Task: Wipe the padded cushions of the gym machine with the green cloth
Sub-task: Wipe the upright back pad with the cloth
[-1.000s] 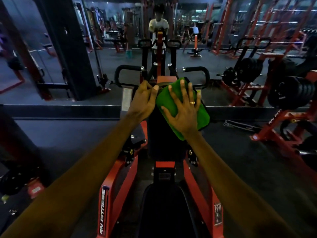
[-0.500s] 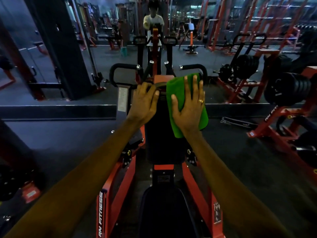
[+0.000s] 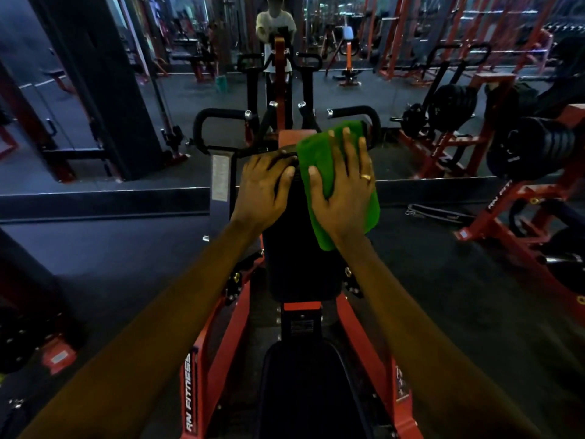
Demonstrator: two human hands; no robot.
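A red gym machine with black pads stands straight in front of me. Its upright chest pad [image 3: 300,264] rises in the middle and its black seat cushion [image 3: 313,394] lies below, near the bottom edge. A folded green cloth [image 3: 319,160] lies flat over the pad's upper right side. My right hand [image 3: 343,188] presses on the cloth with straight, spread fingers, a ring on one finger. My left hand [image 3: 262,188] rests on the pad's upper left corner, fingers laid over its top edge.
The red frame rails [image 3: 202,369] flank the seat on both sides. Black handles [image 3: 218,118] curve behind the pad in front of a wall mirror. A rack with black weight plates [image 3: 531,150] stands at the right. Dark floor lies to the left.
My right hand has turned the green cloth more upright and slid it to the right side of the pad. The left hand stays on the pad's top left corner.
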